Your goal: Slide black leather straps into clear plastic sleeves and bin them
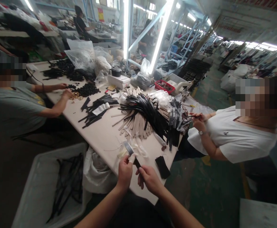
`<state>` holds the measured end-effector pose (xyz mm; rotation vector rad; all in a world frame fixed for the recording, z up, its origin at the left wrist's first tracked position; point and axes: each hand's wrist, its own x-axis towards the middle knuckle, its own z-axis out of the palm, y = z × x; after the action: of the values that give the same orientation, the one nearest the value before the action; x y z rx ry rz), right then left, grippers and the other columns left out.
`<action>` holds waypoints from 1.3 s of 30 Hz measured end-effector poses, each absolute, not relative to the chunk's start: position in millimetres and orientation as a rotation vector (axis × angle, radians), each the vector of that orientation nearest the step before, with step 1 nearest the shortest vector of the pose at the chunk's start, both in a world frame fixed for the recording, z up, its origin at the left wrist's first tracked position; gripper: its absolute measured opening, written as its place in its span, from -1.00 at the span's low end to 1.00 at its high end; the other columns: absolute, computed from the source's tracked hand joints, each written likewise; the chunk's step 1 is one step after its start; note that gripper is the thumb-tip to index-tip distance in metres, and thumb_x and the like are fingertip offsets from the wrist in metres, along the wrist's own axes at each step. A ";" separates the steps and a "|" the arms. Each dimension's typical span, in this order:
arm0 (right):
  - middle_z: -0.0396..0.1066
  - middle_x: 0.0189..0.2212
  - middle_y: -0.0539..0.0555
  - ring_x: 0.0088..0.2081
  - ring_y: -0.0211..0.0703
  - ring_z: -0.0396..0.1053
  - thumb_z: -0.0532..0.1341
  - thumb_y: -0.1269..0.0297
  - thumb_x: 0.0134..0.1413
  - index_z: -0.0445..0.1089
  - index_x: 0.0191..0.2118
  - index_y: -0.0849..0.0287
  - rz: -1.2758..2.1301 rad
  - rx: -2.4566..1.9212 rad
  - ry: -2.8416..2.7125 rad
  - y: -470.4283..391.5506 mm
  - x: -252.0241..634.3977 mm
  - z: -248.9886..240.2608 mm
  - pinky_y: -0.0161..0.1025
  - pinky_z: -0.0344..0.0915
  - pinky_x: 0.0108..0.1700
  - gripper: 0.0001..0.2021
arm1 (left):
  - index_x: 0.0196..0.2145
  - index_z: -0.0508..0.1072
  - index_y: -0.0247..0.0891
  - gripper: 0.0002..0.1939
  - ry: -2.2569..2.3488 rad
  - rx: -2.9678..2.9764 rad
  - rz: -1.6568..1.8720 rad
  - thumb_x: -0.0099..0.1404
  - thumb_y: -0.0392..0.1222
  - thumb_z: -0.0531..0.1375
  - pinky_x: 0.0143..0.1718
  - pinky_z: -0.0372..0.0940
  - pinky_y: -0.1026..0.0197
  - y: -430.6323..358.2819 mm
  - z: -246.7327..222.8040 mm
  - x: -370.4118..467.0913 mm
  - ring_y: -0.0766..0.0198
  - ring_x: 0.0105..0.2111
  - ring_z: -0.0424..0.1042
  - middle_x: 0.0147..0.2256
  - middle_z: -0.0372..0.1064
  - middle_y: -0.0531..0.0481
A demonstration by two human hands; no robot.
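Close to the table's near edge, my left hand (125,171) pinches a short black strap (137,163). Something white, like a wrap, covers its thumb tip. My right hand (150,180) has the strap's lower end between thumb and fingers. Just beyond my left hand a glossy grey band (128,148) curves upward; whether it belongs to the same strap I cannot tell. Crumpled clear film (139,148) lies behind it. To the right of my hands is a dark rectangular pad (162,167). Farther in, a large fanned bundle of black straps (148,109) with beige undersides spreads over the table.
Black strips (98,109) and small black pieces (88,89) lie on the table (86,139). A red basket (164,86) stands at the back. One co-worker sits left, another right, handling strips. A white bin (31,180) with black straps stands lower left.
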<state>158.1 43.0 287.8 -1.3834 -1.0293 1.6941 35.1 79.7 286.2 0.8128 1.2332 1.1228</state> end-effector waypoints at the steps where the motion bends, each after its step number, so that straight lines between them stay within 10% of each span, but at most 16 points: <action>1: 0.35 -0.68 -0.04 -0.73 -0.31 0.25 0.10 -0.15 0.23 0.33 -0.33 0.22 1.655 -1.413 -1.036 43.4 157.0 284.9 -0.40 0.12 -0.68 -0.55 | -0.36 0.47 -0.28 -0.69 1.219 0.781 1.089 0.23 0.06 0.27 -0.57 0.28 0.31 73.6 281.5 36.9 0.34 -0.62 0.32 -0.60 0.33 0.09; 4: 0.33 -0.67 -0.05 -0.71 -0.29 0.28 0.10 -0.17 0.20 0.31 -0.39 0.20 1.636 -1.445 -1.040 45.6 155.0 270.7 -0.38 0.18 -0.66 -0.53 | -0.29 0.47 -0.28 -0.66 1.166 0.654 0.974 0.21 0.08 0.29 -0.74 0.14 0.31 57.5 259.7 41.8 0.37 -0.77 0.16 -0.69 0.20 0.17; 12: 0.38 -0.67 -0.03 -0.75 -0.28 0.25 0.08 -0.28 0.11 0.30 -0.29 0.22 1.947 -1.474 -0.937 23.5 164.8 223.6 -0.39 0.09 -0.68 -0.45 | -0.30 0.40 -0.30 -0.85 0.989 0.009 0.929 0.31 -0.15 0.16 -0.32 0.44 0.15 98.9 218.6 41.4 0.18 -0.40 0.54 -0.35 0.53 -0.16; 19: 0.31 -0.72 -0.06 -0.73 -0.27 0.27 0.12 -0.24 0.08 0.26 -0.42 0.16 1.827 -1.529 -1.006 40.1 161.3 229.3 -0.36 0.14 -0.65 -0.51 | -0.31 0.39 -0.27 -0.70 1.097 0.173 0.841 0.25 0.06 0.18 -0.73 0.12 0.29 60.6 201.1 68.8 0.30 -0.77 0.26 -0.61 0.38 0.01; 25: 0.35 -0.69 -0.06 -0.78 -0.29 0.21 0.10 -0.24 0.07 0.30 -0.29 0.22 1.952 -1.553 -0.961 21.7 164.8 220.9 -0.38 0.07 -0.69 -0.48 | -0.33 0.37 -0.27 -0.83 1.053 0.109 1.090 0.19 -0.12 0.21 -0.36 0.42 0.17 82.4 207.1 48.6 0.19 -0.44 0.53 -0.40 0.51 -0.09; 31: 0.30 -0.73 -0.06 -0.77 -0.30 0.18 0.07 -0.14 0.13 0.25 -0.45 0.17 1.775 -1.612 -0.993 29.7 153.4 213.3 -0.36 0.10 -0.69 -0.58 | -0.32 0.35 -0.24 -0.68 1.083 0.168 0.792 0.25 0.10 0.16 -0.77 0.12 0.28 45.0 193.5 64.5 0.31 -0.82 0.19 -0.67 0.32 0.07; 39: 0.29 -0.76 -0.06 -0.81 -0.33 0.09 0.04 -0.08 0.18 0.29 -0.43 0.19 1.889 -1.722 -0.923 23.3 151.3 193.5 -0.39 0.00 -0.72 -0.59 | -0.28 0.32 -0.23 -0.87 1.115 -0.061 0.996 0.27 -0.14 0.14 -0.50 0.39 0.22 78.8 183.7 51.3 0.24 -0.55 0.50 -0.43 0.49 -0.06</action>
<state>151.3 23.3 193.5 -1.7217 -0.9230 1.8891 51.3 78.8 183.7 -0.0615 1.1151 0.9957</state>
